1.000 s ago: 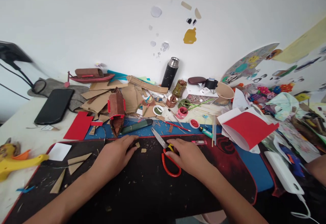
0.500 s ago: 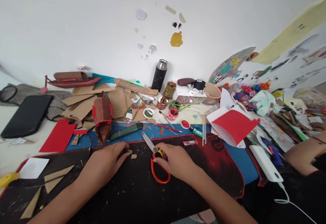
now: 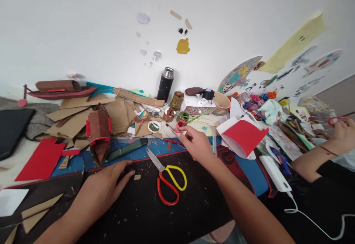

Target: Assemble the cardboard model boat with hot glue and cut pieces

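Observation:
My left hand [image 3: 107, 186] rests on the black mat, fingers curled, with a small cardboard piece [image 3: 132, 172] at its thumb tip. Just right of that lies another small cardboard scrap [image 3: 137, 177]. Scissors [image 3: 161, 169] with one red and one yellow handle lie on the mat between my hands, blades parted. My right hand [image 3: 198, 144] reaches over the far edge of the mat, thumb and forefinger apart beside a small jar of red paint [image 3: 180, 124]. Its fingertips partly cover the jar, and whether they touch it is unclear.
A brown cardboard boat [image 3: 99, 133] stands behind my left hand, near a green utility knife [image 3: 127, 150]. Further back are cardboard scraps [image 3: 119, 112], a black flask [image 3: 165, 84] and a second boat [image 3: 62, 90]. Red paper [image 3: 245, 133] lies right. Another person's hand [image 3: 342, 134] holds red-handled scissors.
My right hand has let go of the scissors and moved up and away to the red paint jar. The scissors now lie on the mat. The view has shifted right.

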The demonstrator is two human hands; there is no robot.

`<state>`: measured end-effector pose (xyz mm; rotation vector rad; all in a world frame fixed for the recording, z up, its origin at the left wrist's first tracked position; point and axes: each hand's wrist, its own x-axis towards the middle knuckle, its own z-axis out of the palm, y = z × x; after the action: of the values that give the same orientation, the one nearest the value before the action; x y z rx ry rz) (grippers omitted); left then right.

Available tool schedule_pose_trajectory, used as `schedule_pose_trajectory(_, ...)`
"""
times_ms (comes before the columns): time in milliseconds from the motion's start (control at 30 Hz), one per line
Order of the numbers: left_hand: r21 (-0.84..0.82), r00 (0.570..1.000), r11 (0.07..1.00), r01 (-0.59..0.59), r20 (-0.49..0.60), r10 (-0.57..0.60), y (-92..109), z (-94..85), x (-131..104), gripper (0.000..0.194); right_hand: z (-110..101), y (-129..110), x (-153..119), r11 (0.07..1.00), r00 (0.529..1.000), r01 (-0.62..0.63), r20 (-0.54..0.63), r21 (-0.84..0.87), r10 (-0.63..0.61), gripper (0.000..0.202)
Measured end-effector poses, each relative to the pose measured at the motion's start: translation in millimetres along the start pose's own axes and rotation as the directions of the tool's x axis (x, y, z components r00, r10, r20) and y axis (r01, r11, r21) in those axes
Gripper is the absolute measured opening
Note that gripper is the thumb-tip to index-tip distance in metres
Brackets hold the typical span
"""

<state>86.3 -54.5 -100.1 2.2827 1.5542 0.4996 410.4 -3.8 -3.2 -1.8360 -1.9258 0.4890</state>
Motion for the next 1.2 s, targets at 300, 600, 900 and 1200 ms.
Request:
schedule_pose_trajectory(300, 0.012, 0.999, 0.999, -0.03, -0.019, 0.03, 0.1, 6.1, -4.6, 0.045, -33.5, -16.0, 59.8, 0.77, 0.986, 0.163, 0.138, -0.617, -0.097, 0.031)
schedule_pose_trajectory(600, -0.045, 0.999, 0.998, -0.041, -0.024, 0.04, -0.7, 5.6, -5.5, 0.037, -33.4, -5.7, 91.9, 0.618, 0.967, 0.235, 0.245, -0.75, -0.071, 0.024)
schedule_pose_trajectory(900, -0.087, 0.999, 0.996, -0.031, -0.03, 0.028, 1.0, 4.3, -4.7, 0.04, -30.7, -1.1, 101.4, 0.615, 0.969, 0.208, 0.248, -0.761, -0.021, 0.025)
schedule_pose_trajectory(1200, -0.103, 0.999, 0.994, -0.029, -0.047, 0.024, -0.4, 4.2, -3.3, 0.042, -44.4, -9.9, 101.5, 0.644, 0.98, 0.118, 0.195, -0.756, 0.049, 0.031)
